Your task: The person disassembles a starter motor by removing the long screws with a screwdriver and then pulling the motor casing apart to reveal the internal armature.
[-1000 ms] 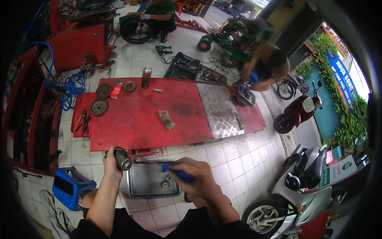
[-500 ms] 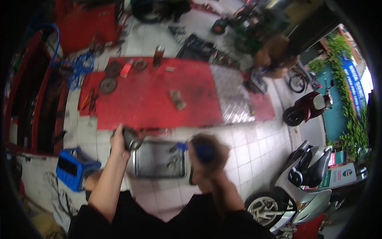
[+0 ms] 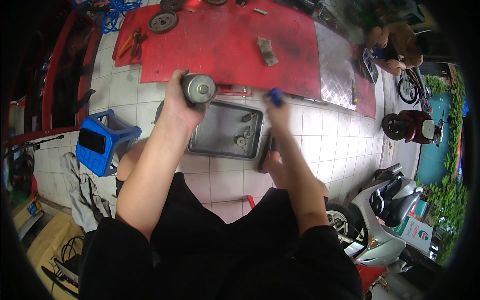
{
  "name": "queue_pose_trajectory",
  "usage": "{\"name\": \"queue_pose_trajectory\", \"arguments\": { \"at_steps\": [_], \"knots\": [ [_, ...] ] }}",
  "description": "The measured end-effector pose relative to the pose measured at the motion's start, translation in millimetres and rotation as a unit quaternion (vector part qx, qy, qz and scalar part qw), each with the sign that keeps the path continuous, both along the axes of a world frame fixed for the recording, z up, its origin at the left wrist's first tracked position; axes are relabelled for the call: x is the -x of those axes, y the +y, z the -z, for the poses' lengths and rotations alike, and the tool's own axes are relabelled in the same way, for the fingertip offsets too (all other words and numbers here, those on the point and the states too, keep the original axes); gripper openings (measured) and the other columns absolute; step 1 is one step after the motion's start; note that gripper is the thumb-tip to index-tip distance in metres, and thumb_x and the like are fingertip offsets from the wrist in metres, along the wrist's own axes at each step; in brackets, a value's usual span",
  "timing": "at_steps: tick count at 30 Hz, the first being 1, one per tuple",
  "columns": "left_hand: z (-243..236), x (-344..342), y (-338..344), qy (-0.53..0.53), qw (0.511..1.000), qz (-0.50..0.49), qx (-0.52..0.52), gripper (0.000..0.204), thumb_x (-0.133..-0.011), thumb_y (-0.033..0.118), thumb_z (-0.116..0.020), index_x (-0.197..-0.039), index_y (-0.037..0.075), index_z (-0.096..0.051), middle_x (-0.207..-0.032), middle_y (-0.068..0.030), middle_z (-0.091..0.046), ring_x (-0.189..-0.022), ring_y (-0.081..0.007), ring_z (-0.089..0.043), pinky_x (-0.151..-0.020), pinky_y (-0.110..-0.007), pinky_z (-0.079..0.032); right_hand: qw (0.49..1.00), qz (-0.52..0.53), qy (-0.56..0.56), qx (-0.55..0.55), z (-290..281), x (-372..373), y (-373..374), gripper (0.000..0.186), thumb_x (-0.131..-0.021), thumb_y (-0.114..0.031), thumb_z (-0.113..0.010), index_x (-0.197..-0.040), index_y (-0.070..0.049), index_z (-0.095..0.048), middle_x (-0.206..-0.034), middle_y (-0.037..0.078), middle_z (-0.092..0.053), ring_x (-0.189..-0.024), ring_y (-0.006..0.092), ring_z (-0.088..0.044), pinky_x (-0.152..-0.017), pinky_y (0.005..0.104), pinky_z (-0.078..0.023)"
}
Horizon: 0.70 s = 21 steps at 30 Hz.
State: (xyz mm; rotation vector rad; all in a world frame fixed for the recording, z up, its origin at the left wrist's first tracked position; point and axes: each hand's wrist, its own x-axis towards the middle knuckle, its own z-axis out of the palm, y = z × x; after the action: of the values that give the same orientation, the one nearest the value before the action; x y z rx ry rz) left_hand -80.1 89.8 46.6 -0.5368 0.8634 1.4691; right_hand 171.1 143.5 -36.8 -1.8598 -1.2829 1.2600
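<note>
My left hand (image 3: 177,102) is wrapped round a cylindrical metal motor housing (image 3: 199,89), its round end with a raised central boss facing up. It hangs above the left part of a grey metal tray (image 3: 212,131) on the tiled floor. In the tray lie a small dark cylindrical part (image 3: 248,117) and several small metal parts (image 3: 241,140). To the right of the tray, my right hand (image 3: 279,114) is closed round a blue object (image 3: 275,96); motion blur hides its kind.
Beyond the tray stands a low red platform (image 3: 215,45) bearing pliers (image 3: 135,45), a round metal wheel (image 3: 163,21) and a worn pad (image 3: 267,51). A blue stool (image 3: 91,154) holds a black phone (image 3: 93,142). Scooters stand right; another person's hands (image 3: 394,64) work far right.
The view has tipped downward and shifted. The housing's round end now faces up. My right hand has swung away from the tray, outward and forward, still with the blue object.
</note>
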Motion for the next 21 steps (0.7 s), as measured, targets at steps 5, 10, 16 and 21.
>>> {"name": "queue_pose_trajectory", "arguments": {
  "at_steps": [5,10,16,21],
  "knots": [
    [-20,-8,11,0.009,0.999,-0.029,0.022,0.031,-0.095,0.027,-0.049,-0.102,-0.003,-0.057,-0.097,-0.0206,-0.062,-0.102,-0.035,-0.059,-0.1,-0.052,-0.047,0.921,0.16,-0.268,0.233,199,-39,-80,0.046,-0.07,-0.028,-0.08,-0.101,0.003,-0.069,-0.098,0.02,-0.071,-0.095,0.0297,-0.07,-0.083,0.0377,-0.054],
    [-6,7,4,-0.015,0.999,-0.032,0.007,0.025,-0.093,0.028,-0.053,-0.099,0.004,-0.056,-0.096,-0.0141,-0.065,-0.092,-0.0306,-0.064,-0.094,-0.051,-0.052,0.88,0.152,-0.299,0.336,246,-63,-140,0.047,-0.066,-0.023,-0.08,-0.103,0.004,-0.069,-0.108,0.021,-0.069,-0.105,0.0323,-0.067,-0.088,0.0373,-0.054],
    [-23,3,-1,0.094,0.995,0.031,-0.022,0.027,-0.094,0.004,-0.057,-0.118,-0.001,-0.048,-0.106,-0.0151,-0.06,-0.106,-0.0271,-0.059,-0.098,-0.042,-0.052,0.875,0.069,-0.273,0.394,265,-42,-170,0.045,-0.071,-0.025,-0.078,-0.105,0.002,-0.067,-0.106,0.018,-0.07,-0.1,0.0307,-0.069,-0.085,0.0369,-0.056],
    [-11,1,3,0.115,0.99,0.066,-0.057,0.038,-0.09,-0.006,-0.059,-0.124,0.002,-0.045,-0.106,-0.0134,-0.06,-0.105,-0.023,-0.059,-0.095,-0.039,-0.054,0.896,-0.145,-0.257,0.333,269,60,-188,0.041,-0.073,-0.025,-0.078,-0.105,-0.001,-0.068,-0.109,0.02,-0.068,-0.104,0.0335,-0.066,-0.088,0.04,-0.054]
  ]
}}
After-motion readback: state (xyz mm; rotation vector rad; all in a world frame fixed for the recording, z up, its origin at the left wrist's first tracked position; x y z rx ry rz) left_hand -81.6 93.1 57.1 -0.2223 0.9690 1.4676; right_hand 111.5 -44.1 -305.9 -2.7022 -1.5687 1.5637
